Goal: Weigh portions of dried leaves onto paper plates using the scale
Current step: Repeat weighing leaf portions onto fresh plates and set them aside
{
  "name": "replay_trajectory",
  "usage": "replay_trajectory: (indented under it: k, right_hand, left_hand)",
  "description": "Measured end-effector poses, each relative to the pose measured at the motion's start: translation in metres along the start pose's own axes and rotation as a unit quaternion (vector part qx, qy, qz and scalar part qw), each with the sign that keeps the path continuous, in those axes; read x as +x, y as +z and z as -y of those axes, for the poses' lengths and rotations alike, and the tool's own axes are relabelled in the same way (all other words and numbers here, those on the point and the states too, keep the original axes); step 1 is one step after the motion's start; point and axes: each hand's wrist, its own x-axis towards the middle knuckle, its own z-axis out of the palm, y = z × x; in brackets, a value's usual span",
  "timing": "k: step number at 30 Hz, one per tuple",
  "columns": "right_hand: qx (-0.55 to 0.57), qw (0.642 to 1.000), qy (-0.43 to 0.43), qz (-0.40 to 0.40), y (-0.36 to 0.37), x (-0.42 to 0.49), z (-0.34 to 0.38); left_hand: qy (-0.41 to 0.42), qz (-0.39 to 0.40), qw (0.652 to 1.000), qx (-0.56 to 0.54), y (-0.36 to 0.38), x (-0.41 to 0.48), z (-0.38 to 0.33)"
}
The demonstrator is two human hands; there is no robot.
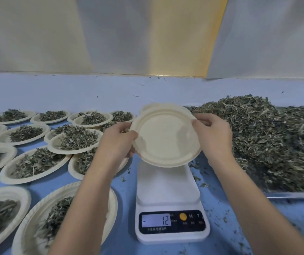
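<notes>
An empty paper plate (pixel 164 138) is held tilted above the white scale (pixel 167 186), apart from its platform. My left hand (pixel 119 140) grips the plate's left rim and my right hand (pixel 211 133) pinches its right rim. A second plate edge shows just behind the held one. The scale's display (pixel 156 220) reads minus 12. A large heap of dried leaves (pixel 265 137) lies to the right on a metal tray (pixel 294 195).
Several paper plates filled with dried leaves (pixel 74 140) cover the blue table on the left, some overlapping. One filled plate (pixel 37 227) lies under my left forearm. Loose leaf bits (pixel 224 219) are scattered around the scale. A wall stands behind.
</notes>
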Motion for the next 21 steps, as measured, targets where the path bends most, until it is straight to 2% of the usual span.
replay_trajectory:
  k: [4, 7, 12, 21]
  right_hand:
    - [-0.041, 0.997, 0.045, 0.054, -0.011, -0.005, -0.015]
    - [-0.091, 0.984, 0.066, 0.136, -0.013, -0.005, -0.020]
    - [-0.136, 0.965, 0.108, 0.198, -0.008, -0.007, -0.029]
    - [-0.164, 0.953, 0.123, 0.222, -0.004, -0.011, -0.044]
  left_hand:
    - [-0.024, 0.039, 0.996, 0.070, -0.018, 0.000, -0.001]
    - [-0.074, 0.086, 0.984, 0.134, -0.024, 0.000, 0.002]
    - [-0.148, 0.127, 0.964, 0.178, -0.021, 0.001, 0.012]
    - [-0.166, 0.130, 0.958, 0.195, -0.013, 0.008, 0.025]
